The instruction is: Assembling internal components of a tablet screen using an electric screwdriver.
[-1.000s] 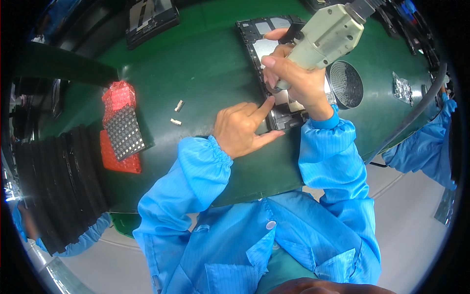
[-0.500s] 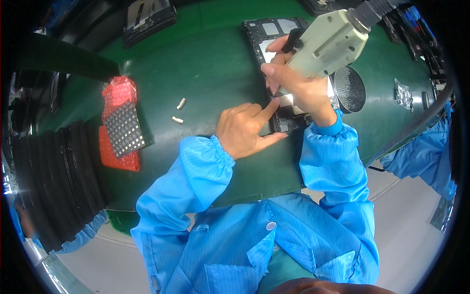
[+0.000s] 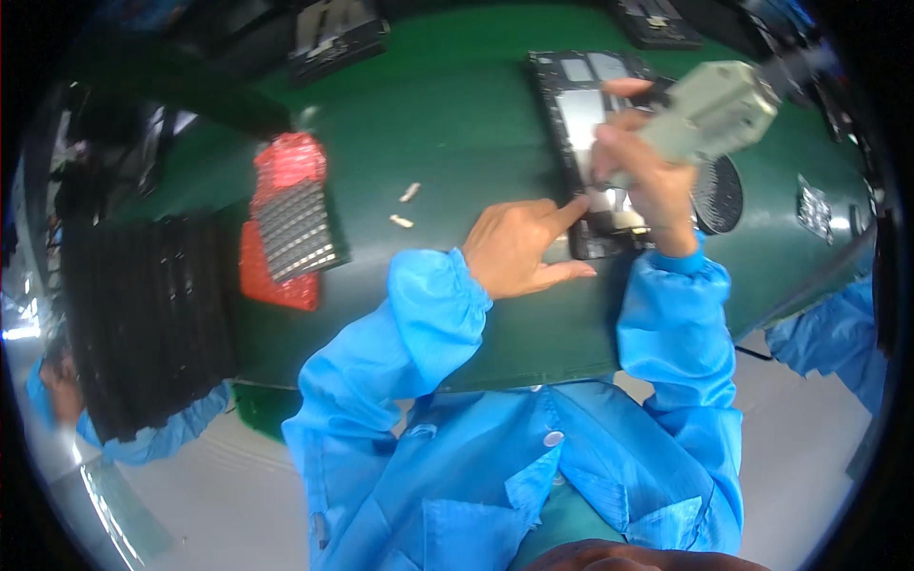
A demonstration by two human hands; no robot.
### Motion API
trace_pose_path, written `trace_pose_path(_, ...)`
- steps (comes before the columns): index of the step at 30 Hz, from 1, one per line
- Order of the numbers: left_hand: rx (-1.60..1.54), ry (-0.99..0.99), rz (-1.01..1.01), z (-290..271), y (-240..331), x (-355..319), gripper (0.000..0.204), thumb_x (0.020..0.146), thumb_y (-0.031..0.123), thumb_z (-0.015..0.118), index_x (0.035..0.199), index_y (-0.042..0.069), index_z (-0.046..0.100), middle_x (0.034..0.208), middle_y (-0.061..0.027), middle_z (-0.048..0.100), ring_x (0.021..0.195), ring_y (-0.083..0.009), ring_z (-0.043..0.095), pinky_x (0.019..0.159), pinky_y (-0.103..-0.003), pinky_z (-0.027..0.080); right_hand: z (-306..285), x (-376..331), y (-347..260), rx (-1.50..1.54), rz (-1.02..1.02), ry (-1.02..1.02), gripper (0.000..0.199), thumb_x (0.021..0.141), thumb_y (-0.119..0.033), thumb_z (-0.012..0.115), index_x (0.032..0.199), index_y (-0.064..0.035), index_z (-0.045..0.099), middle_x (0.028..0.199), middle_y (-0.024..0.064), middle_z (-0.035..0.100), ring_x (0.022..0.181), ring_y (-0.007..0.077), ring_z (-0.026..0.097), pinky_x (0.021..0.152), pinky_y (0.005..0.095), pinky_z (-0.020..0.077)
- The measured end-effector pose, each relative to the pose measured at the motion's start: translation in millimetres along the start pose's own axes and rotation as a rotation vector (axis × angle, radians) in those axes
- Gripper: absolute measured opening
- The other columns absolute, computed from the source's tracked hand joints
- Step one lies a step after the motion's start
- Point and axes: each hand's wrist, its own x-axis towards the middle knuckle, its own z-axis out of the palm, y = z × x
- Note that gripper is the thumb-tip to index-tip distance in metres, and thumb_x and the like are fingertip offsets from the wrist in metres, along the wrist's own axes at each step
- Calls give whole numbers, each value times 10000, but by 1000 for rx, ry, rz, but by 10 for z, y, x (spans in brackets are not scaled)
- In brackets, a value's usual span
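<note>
My right hand (image 3: 659,183) is wrapped round a pale grey-green powered screwdriver (image 3: 719,112), blurred by motion. It is over the lower half of a flat black device frame (image 3: 579,119) with silvery panels, and the tool's tip cannot be made out. My left hand (image 3: 519,246) lies beside the frame's lower left edge. Its index finger reaches onto that edge, the thumb points out below, and the other fingers are curled; it holds nothing. To its left on the green table lie two small pale pieces (image 3: 405,221).
Red bubble wrap (image 3: 290,162) with a dark tray of small parts (image 3: 297,228) lies left. A round mesh-like dish (image 3: 719,195) is right of the frame, a clear small bag (image 3: 814,209) farther right. More black device frames (image 3: 335,40) lie at the back. Another person's sleeve (image 3: 824,328) shows right.
The whole view has shifted, so the table's things sit farther right. My right hand and the screwdriver have moved rightward over the frame. My left hand keeps its place at the edge.
</note>
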Motion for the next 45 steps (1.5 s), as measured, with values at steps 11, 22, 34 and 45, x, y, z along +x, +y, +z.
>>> trace_pose_path(11, 18, -238, -581, -1101, -903, -324, 183, 683, 79, 751, 767, -38, 637, 659, -89, 610, 545, -115, 563, 502, -264, 463, -1024, -217, -459, -140, -14, 170, 433, 720, -87, 705, 1086, 68, 533, 573, 22, 542, 491, 108, 509, 458, 239, 381)
trace_pose_path(22, -554, 94, -460, -301, -378, -17, 134, 837, -14, 581, 962, -56, 602, 829, -75, 623, 659, -94, 585, 591, -197, 484, -1337, -143, -149, -42, -145, 313, 232, 728, -21, 695, 903, 15, 547, 590, 37, 558, 472, 114, 540, 428, 239, 413)
trace_pose_path(34, -584, 186, -333, -31, -361, -40, 190, 847, 9, 590, 1035, -17, 584, 968, -89, 622, 739, -115, 614, 554, -191, 461, -1289, -94, -85, -149, -81, 331, 207, 728, -59, 701, 874, -4, 565, 592, 32, 566, 474, 109, 552, 441, 236, 432)
trace_pose_path(45, -611, 225, -353, -3, -363, -43, 201, 846, 11, 593, 1044, -19, 577, 990, -87, 629, 761, -116, 623, 556, -182, 462, -1283, -93, -99, -182, -87, 310, 218, 724, -42, 700, 891, -2, 566, 574, 26, 558, 472, 105, 548, 448, 236, 431)
